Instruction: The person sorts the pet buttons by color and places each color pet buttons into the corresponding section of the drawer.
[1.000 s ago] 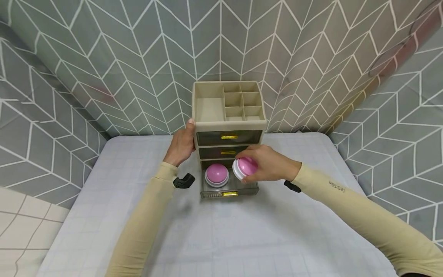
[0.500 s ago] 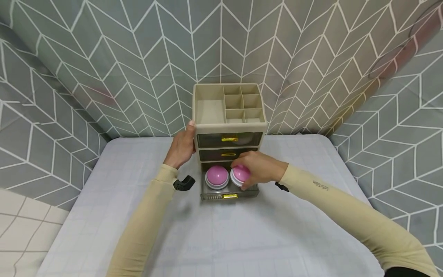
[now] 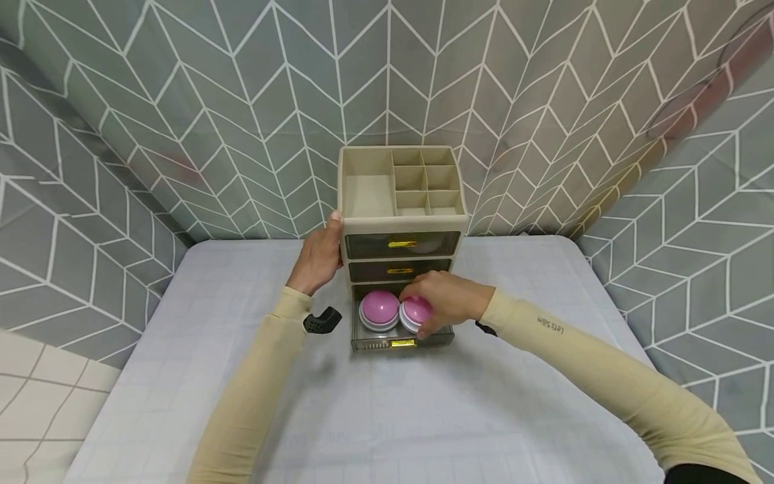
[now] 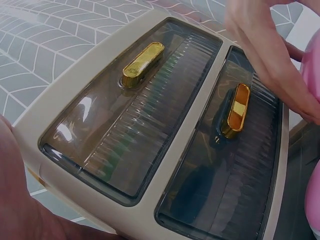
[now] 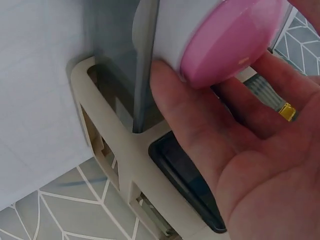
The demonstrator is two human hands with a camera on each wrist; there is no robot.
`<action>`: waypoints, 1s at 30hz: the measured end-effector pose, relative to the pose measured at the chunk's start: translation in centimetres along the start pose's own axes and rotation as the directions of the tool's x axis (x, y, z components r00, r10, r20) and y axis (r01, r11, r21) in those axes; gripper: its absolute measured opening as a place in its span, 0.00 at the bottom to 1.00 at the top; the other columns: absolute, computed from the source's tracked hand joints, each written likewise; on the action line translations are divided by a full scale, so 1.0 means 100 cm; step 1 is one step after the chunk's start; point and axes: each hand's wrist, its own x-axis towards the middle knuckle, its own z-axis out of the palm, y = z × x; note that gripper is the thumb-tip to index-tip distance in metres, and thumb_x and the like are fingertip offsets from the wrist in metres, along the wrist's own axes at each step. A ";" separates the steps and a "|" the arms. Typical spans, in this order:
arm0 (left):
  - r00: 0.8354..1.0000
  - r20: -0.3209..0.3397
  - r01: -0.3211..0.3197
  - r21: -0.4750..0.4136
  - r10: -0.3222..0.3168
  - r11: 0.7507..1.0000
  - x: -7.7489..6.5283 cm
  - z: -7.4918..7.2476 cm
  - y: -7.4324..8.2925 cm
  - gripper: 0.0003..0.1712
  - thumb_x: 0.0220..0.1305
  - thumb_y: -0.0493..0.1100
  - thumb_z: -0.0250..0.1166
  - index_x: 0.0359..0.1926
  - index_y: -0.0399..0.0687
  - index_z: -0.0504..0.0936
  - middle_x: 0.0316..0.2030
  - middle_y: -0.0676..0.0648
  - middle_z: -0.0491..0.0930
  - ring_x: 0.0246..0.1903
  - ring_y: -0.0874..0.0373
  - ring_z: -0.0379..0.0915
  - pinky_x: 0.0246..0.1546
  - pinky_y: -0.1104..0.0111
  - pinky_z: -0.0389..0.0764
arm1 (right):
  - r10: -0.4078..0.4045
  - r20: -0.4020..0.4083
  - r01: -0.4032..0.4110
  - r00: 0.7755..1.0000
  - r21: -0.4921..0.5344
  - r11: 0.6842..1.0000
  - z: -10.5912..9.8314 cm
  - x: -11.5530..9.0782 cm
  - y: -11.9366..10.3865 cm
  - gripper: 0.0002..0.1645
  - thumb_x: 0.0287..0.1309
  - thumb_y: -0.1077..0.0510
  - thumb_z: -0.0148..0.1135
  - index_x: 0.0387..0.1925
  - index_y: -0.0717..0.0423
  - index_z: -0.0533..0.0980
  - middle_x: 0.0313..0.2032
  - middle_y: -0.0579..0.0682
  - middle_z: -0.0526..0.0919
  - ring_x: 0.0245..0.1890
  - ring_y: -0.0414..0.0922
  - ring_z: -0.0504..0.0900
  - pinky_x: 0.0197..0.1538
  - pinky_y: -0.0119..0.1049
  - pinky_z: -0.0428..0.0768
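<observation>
A beige desktop organizer with smoky clear drawers stands on the table, its bottom drawer pulled out. My left hand rests along the organizer's left side, thumb near the upper front edge; its other fingers are partly hidden. My right hand grips a round white container with a pink domed top inside the open drawer, fingers and thumb around its sides. A matching pink-topped container sits just left of it. In the right wrist view, fingers surround the pink dome.
Two upper drawers with gold handles are closed. The organizer's top has one large compartment and several small ones. A white cloth covers the table; a grey patterned curtain hangs behind.
My right hand has lowered the tilted pink-topped container into the open drawer and moved it left, close beside the other one. The left hand has stayed at the organizer's side.
</observation>
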 end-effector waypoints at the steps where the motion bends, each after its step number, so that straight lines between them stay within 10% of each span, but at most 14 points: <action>1: 1.000 -0.002 -0.001 0.002 0.001 1.000 0.000 0.000 0.000 0.56 0.74 0.81 0.26 0.27 0.40 0.81 0.20 0.46 0.75 0.22 0.53 0.70 0.29 0.62 0.69 | -0.003 0.007 0.003 1.000 0.000 1.000 0.000 0.000 0.001 0.38 0.43 0.49 0.90 0.56 0.54 0.84 0.49 0.51 0.88 0.48 0.46 0.85 0.52 0.38 0.85; 15: 1.000 -0.006 0.012 0.000 -0.012 1.000 0.002 -0.001 0.002 0.54 0.75 0.80 0.26 0.21 0.42 0.75 0.17 0.49 0.69 0.21 0.53 0.66 0.28 0.62 0.66 | 0.009 0.032 -0.007 0.999 -0.061 0.998 0.003 0.009 0.002 0.28 0.53 0.50 0.79 0.54 0.56 0.83 0.44 0.50 0.88 0.41 0.44 0.84 0.45 0.37 0.83; 30: 1.000 -0.006 0.007 -0.014 -0.007 1.000 0.001 0.001 0.000 0.56 0.73 0.82 0.26 0.27 0.42 0.81 0.20 0.46 0.75 0.22 0.53 0.70 0.28 0.63 0.68 | 0.230 0.135 -0.195 0.964 -0.232 0.953 0.018 0.026 -0.005 0.27 0.56 0.42 0.79 0.49 0.55 0.83 0.32 0.46 0.87 0.33 0.44 0.85 0.41 0.44 0.86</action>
